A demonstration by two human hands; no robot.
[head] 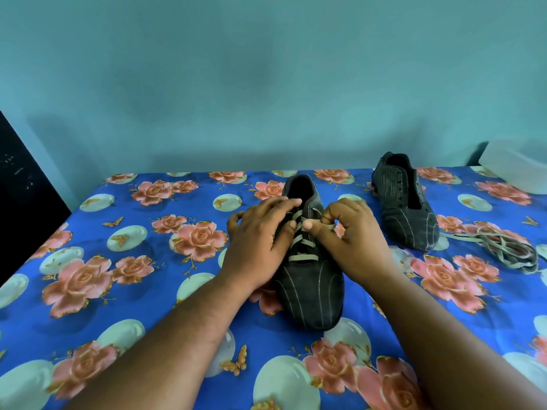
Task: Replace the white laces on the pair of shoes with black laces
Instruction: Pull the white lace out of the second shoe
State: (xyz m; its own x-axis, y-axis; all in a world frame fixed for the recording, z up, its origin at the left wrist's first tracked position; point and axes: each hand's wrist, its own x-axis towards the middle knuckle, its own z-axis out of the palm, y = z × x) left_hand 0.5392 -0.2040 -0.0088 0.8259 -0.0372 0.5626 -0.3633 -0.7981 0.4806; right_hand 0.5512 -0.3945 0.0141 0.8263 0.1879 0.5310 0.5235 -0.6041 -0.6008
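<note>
Hands work a laced shoe (310, 291) on a floral bed (124, 279)

Left hand (257, 241) rests on its side, fingers relaxed — right hand (352, 232) fingers pinch the white lace (302, 257) beside the top eyelets.

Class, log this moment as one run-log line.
left hand: steadies near shoe | right hand: pinches white lace | far shoe: unlaced

Plain teal wall (266, 69), blue floral bedsheet (118, 276) — pink roses, dark panel (20, 187) at left
</note>
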